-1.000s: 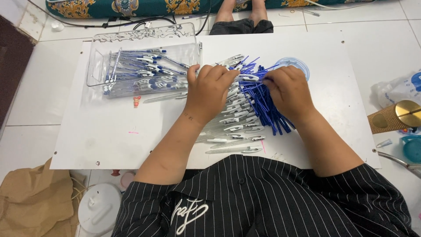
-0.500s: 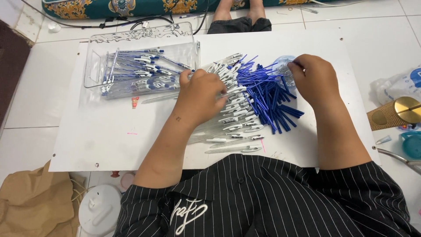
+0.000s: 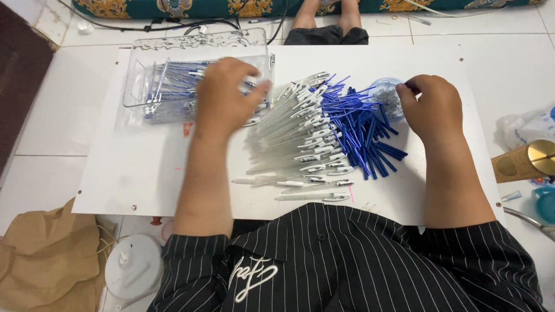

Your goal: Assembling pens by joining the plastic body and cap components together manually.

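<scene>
The left hand [image 3: 228, 95] hovers blurred over the clear tray [image 3: 141, 75] of assembled pens [image 3: 173, 86]; I cannot tell whether its grip holds one. The right hand [image 3: 433, 110] pinches inside the small clear cup [image 3: 386, 95] of tiny parts. Clear barrels [image 3: 289, 136] and blue refills [image 3: 358, 127] lie piled between on the counter [image 3: 115, 173]; a careless forearm could likely scatter them
</scene>
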